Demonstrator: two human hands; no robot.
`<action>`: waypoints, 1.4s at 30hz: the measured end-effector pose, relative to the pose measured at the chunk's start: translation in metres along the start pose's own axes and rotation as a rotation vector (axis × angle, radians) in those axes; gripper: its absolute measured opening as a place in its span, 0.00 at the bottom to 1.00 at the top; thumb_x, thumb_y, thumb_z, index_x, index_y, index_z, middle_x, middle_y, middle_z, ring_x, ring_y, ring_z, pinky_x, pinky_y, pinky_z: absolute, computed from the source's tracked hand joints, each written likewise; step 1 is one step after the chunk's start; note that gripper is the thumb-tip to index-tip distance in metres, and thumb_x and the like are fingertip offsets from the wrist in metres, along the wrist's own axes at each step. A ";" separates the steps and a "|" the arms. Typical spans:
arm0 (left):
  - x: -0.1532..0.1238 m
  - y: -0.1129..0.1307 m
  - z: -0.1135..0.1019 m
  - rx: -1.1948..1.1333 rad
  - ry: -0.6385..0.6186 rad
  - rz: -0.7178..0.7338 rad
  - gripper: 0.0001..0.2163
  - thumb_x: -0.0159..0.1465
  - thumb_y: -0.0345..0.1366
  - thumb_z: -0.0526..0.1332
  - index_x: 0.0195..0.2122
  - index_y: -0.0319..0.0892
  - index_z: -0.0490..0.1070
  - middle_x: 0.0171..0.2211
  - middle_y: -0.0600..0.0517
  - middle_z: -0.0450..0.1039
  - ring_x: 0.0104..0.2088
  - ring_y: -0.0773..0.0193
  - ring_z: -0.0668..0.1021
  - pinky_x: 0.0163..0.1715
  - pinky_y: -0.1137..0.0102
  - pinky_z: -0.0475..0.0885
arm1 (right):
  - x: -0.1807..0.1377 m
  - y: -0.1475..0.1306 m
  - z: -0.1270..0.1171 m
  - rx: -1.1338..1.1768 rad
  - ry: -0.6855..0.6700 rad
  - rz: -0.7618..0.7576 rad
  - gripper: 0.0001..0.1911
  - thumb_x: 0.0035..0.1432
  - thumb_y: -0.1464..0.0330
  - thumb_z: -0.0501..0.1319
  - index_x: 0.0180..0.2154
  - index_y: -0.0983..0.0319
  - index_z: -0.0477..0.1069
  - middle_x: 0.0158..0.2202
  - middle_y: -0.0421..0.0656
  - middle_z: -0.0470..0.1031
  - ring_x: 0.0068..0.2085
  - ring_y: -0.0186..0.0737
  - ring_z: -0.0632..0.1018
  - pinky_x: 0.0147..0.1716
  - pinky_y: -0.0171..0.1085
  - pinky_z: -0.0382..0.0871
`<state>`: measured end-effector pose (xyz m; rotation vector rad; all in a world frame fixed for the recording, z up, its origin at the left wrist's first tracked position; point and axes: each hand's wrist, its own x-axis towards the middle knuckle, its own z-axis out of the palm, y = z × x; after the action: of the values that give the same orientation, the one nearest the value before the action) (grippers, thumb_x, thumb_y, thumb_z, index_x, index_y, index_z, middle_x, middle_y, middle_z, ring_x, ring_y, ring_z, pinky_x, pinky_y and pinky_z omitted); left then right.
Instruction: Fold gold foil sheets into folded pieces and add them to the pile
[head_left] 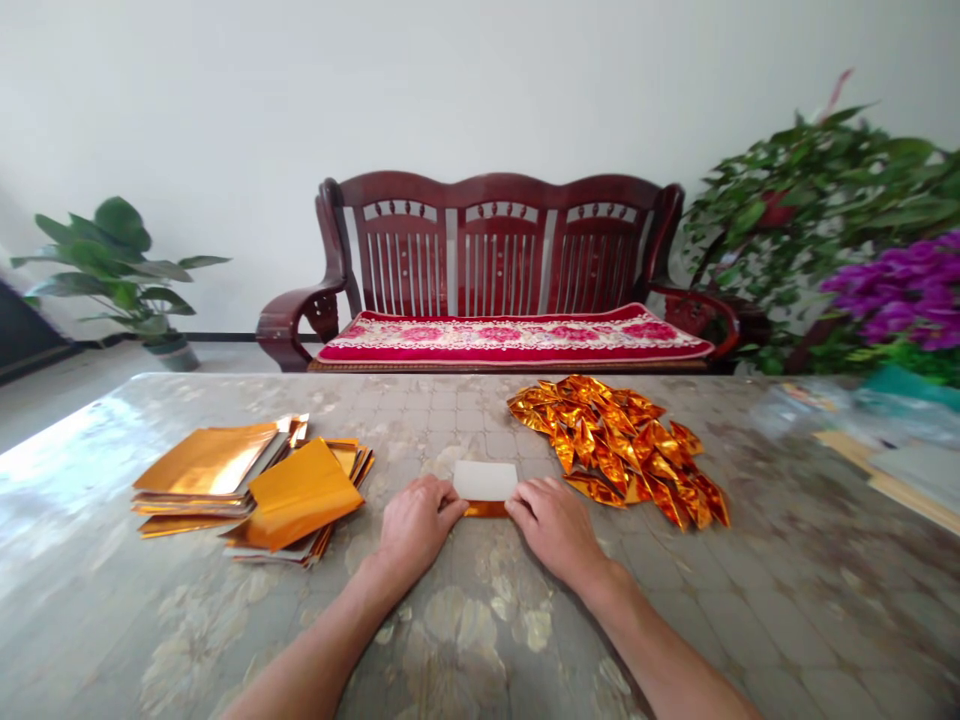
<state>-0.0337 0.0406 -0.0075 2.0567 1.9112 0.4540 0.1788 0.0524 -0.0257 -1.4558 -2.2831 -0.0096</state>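
On the table (675, 620), both hands (487, 525) press a foil sheet (485, 483) flat.

On the counter (480, 640) a sheet (486, 480) lies between the left hand (416, 522) and right hand (556, 526), touching both. A stack (247, 487) lies to its left, a pile (622, 445) to its right. Behind the counter stands a bench (495, 270), with a plant (120, 260) to its left and shrubs (825, 210) to its right.

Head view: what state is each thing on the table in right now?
gold foil sheet, white side up, near edge folded over.
left hand, fingertips on sheet's left end.
right hand, fingertips on sheet's right end.
stack of flat sheets, unfolded, loosely fanned.
folded foil pieces, heaped together.
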 end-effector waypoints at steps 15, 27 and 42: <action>0.005 -0.004 0.005 0.098 0.015 -0.005 0.12 0.65 0.45 0.60 0.29 0.44 0.73 0.33 0.51 0.74 0.37 0.60 0.76 0.34 0.71 0.62 | 0.005 -0.009 -0.001 -0.110 -0.019 0.078 0.09 0.59 0.70 0.61 0.26 0.58 0.70 0.29 0.41 0.77 0.33 0.41 0.73 0.32 0.38 0.55; 0.007 -0.002 0.005 0.156 0.000 -0.015 0.11 0.65 0.45 0.60 0.30 0.44 0.72 0.33 0.51 0.73 0.38 0.59 0.76 0.35 0.69 0.63 | 0.008 -0.010 -0.002 -0.131 -0.099 0.116 0.08 0.60 0.67 0.60 0.28 0.59 0.71 0.31 0.41 0.77 0.36 0.41 0.73 0.34 0.38 0.54; -0.005 0.006 0.015 0.143 0.026 0.409 0.08 0.68 0.32 0.58 0.44 0.49 0.75 0.42 0.51 0.72 0.46 0.60 0.72 0.46 0.69 0.70 | 0.001 -0.007 0.003 -0.099 0.026 0.092 0.07 0.60 0.65 0.65 0.38 0.60 0.69 0.38 0.43 0.73 0.42 0.45 0.71 0.40 0.40 0.58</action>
<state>-0.0223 0.0350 -0.0189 2.5586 1.5707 0.4437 0.1710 0.0511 -0.0269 -1.5996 -2.2212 -0.1144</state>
